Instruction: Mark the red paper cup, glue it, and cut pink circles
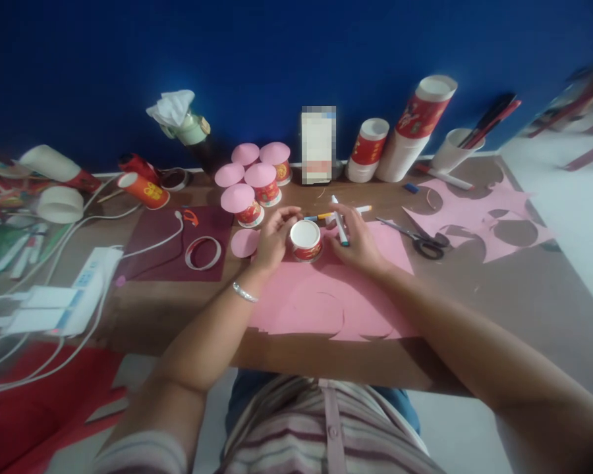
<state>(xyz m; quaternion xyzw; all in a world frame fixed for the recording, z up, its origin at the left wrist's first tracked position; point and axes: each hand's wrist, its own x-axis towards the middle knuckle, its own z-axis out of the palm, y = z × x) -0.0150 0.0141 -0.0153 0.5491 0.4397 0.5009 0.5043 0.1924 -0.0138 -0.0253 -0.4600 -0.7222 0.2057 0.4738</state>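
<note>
Near the back edge of the desk, five cups already wear pink cones; the left hand holds a coneless cup, the right hand a marker.

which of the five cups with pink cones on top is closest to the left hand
The front cone-topped cup, just beside the left hand; the other four stand farther back, toward the blue wall.
</note>
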